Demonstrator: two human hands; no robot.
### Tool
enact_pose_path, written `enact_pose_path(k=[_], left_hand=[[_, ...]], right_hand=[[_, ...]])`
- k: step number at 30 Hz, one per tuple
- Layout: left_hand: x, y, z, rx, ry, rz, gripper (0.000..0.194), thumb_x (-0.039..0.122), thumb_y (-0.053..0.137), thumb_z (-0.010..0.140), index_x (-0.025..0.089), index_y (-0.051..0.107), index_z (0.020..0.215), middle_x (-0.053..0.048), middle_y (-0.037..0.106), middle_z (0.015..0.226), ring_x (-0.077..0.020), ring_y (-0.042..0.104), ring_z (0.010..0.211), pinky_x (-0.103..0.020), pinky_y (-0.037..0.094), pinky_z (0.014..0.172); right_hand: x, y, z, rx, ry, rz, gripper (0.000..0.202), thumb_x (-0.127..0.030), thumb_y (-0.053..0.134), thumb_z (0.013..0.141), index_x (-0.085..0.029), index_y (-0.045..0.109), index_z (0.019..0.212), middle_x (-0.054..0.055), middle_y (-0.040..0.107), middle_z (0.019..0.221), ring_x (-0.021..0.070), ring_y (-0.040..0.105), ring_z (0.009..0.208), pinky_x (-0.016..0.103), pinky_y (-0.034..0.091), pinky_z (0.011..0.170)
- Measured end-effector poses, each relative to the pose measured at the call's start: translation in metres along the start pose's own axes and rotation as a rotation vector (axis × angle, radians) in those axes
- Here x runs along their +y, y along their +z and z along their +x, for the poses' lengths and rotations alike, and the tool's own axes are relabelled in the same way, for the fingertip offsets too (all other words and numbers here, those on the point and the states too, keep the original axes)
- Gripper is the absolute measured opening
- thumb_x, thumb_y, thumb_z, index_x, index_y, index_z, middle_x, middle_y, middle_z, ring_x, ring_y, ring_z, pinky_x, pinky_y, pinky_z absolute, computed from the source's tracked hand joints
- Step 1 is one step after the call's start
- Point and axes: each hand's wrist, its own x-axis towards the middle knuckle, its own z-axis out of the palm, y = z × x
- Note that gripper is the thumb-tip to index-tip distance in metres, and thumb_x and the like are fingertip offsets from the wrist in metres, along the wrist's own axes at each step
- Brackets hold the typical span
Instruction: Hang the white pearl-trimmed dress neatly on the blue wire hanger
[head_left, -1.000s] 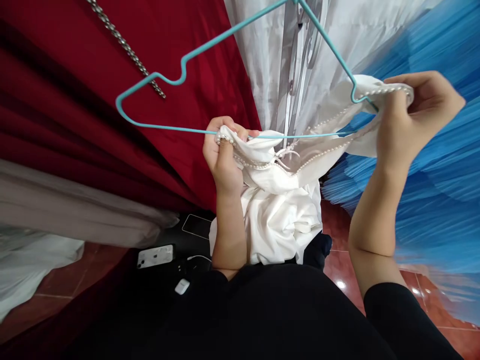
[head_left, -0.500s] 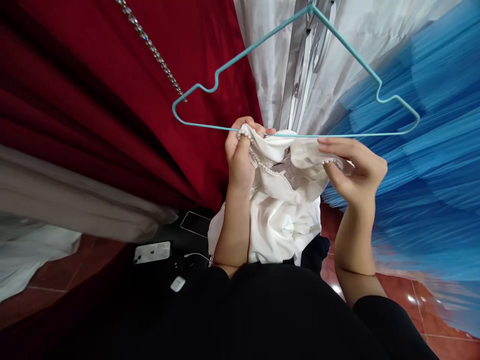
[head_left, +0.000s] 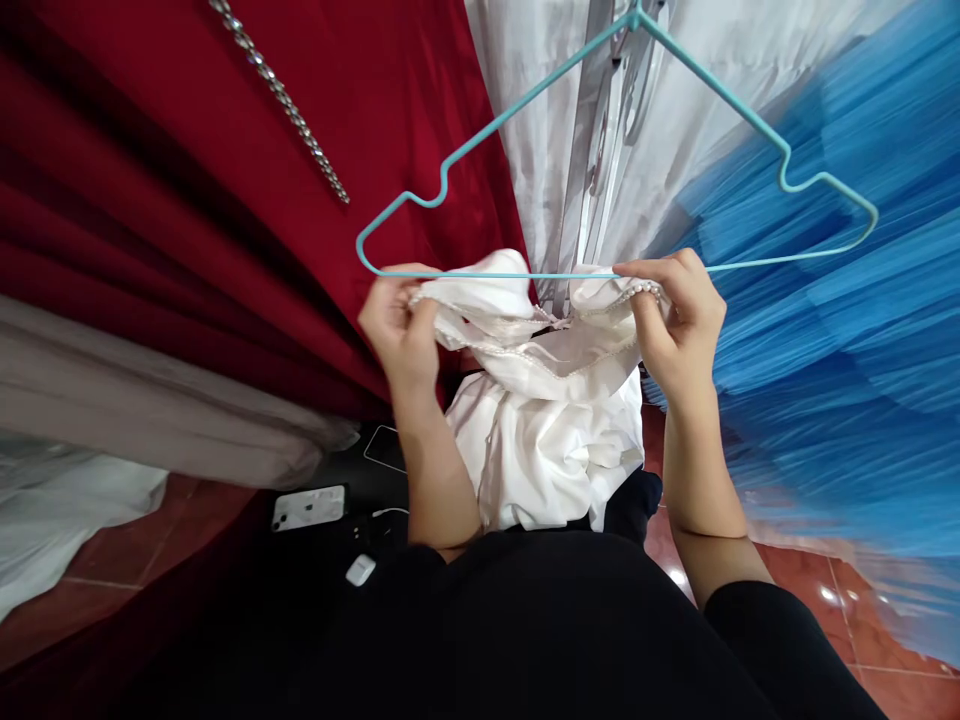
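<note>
A white dress [head_left: 547, 440] with a pearl-trimmed neckline hangs gathered between my hands and drapes down to my lap. My left hand [head_left: 405, 325] pinches the pearl edge at its left side, thumb in front and fingers behind. On the other side, my right hand [head_left: 675, 315] grips the pearl edge between thumb and fingers. Just at the height of the neckline runs the bottom bar of a light blue hanger [head_left: 525, 275], which hangs in front of me. Whether the dress is looped over the bar, I cannot make out.
Red fabric [head_left: 420, 110] with a rhinestone strand [head_left: 289, 105] hangs at left, blue tulle [head_left: 840, 330] at right. White cloth [head_left: 536, 120] and a metal stand [head_left: 596, 170] are behind. A phone [head_left: 309, 508] and a small white case [head_left: 361, 570] lie on a black surface.
My left hand has moved left and slightly down with its edge of the dress, spreading the neckline wider. My right hand has shifted slightly left. The hanger appears shifted right.
</note>
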Motion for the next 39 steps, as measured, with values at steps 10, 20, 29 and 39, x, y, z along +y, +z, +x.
enact_pose_path(k=[10,20,29,39], left_hand=[[0.044,0.002,0.078,0.150,0.412,0.012,0.028,-0.007,0.046,0.063,0.007,0.065,0.078,0.001,0.059,0.076,-0.0065,0.053,0.067,-0.015,0.040,0.059],[0.069,0.037,0.086,-0.029,0.410,0.036,0.040,-0.012,0.044,0.069,0.012,0.075,0.070,0.004,0.064,0.065,-0.0060,0.055,0.069,-0.016,0.040,0.068],[0.071,0.046,0.072,-0.370,0.249,0.350,0.027,0.010,0.078,0.090,0.015,0.070,0.115,-0.001,0.066,0.104,-0.0122,0.061,0.095,-0.022,0.052,0.084],[0.019,0.062,-0.028,-0.403,-0.357,-0.106,0.038,0.050,0.061,0.102,0.016,0.073,0.089,-0.007,0.073,0.076,-0.0150,0.068,0.060,-0.027,0.047,0.051]], right_hand=[[0.006,0.005,0.000,-0.003,-0.010,0.039,0.027,-0.015,0.055,0.095,-0.028,0.076,0.106,0.000,0.063,0.088,0.0153,0.062,0.085,0.035,0.053,0.081],[0.012,0.014,-0.003,-0.006,0.002,0.039,0.024,-0.023,0.053,0.101,-0.030,0.074,0.111,0.000,0.058,0.091,0.0170,0.062,0.089,0.043,0.057,0.092],[0.023,0.020,-0.003,0.033,-0.006,0.003,0.031,-0.014,0.052,0.095,-0.027,0.074,0.111,0.001,0.059,0.091,0.0181,0.062,0.091,0.039,0.055,0.085],[0.022,0.020,-0.001,-0.009,0.059,-0.020,0.032,-0.044,0.042,0.107,-0.032,0.071,0.111,0.005,0.062,0.093,0.0201,0.058,0.093,0.041,0.056,0.089]])
